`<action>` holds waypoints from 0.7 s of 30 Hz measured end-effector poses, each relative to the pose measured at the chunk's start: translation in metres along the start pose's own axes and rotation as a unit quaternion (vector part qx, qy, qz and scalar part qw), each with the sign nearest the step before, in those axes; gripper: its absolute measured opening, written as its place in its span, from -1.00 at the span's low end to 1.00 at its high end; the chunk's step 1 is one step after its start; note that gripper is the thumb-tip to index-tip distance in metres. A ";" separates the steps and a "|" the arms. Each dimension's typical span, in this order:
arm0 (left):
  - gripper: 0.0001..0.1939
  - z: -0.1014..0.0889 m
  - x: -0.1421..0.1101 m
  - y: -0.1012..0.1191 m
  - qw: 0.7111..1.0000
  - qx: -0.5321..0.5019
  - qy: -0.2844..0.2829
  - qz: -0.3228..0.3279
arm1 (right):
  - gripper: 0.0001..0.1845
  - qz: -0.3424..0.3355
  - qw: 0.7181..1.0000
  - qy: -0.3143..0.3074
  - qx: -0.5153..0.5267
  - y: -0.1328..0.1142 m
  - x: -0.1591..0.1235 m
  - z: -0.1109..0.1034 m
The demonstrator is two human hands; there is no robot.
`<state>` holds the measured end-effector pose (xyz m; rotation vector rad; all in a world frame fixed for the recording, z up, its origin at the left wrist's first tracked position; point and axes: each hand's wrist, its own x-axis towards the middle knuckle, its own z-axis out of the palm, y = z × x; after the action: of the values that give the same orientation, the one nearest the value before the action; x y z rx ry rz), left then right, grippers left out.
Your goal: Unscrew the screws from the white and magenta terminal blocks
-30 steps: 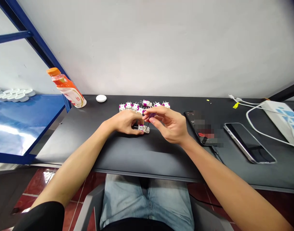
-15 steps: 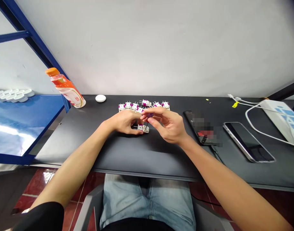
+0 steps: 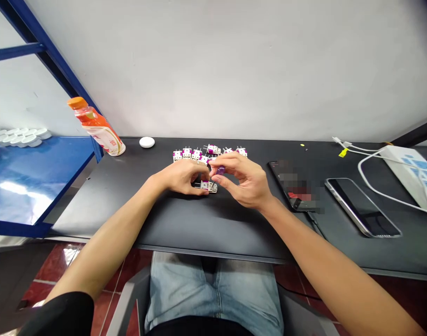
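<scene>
My left hand (image 3: 180, 177) rests on the black table (image 3: 206, 219) with its fingers curled onto a small white-and-magenta part (image 3: 209, 186) with metal pins. My right hand (image 3: 243, 179) is just to its right, thumb and forefinger pinched on a small purple piece (image 3: 219, 171) held a little above that part. A row of several similar white-and-magenta parts (image 3: 208, 152) lies just behind both hands.
An orange drink bottle (image 3: 96, 127) leans at the table's back left, with a small white round object (image 3: 147, 142) near it. Two phones (image 3: 362, 206) lie to the right, a white power strip (image 3: 411, 175) and cables beyond. A blue shelf (image 3: 24, 172) stands on the left.
My right hand's pinch with the purple piece has shifted slightly toward the left hand. The left hand stays on the part on the table.
</scene>
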<state>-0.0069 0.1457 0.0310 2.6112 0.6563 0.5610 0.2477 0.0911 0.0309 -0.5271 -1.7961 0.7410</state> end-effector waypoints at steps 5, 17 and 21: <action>-0.66 0.004 0.002 0.003 0.999 -0.041 0.019 0.024 | -0.60 0.052 0.998 -0.020 0.028 -0.001 -0.001 0.000; -0.91 0.004 0.003 0.010 0.998 -0.063 0.010 0.022 | -0.57 0.020 1.000 -0.004 -0.014 -0.001 0.000 -0.001; -0.90 0.003 0.004 0.011 0.998 -0.059 0.007 0.015 | -0.68 -0.004 0.999 0.008 -0.044 -0.003 0.003 -0.002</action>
<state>0.0014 0.1382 0.0347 2.5127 0.5708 0.6081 0.2485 0.0912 0.0351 -0.5824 -1.8213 0.6534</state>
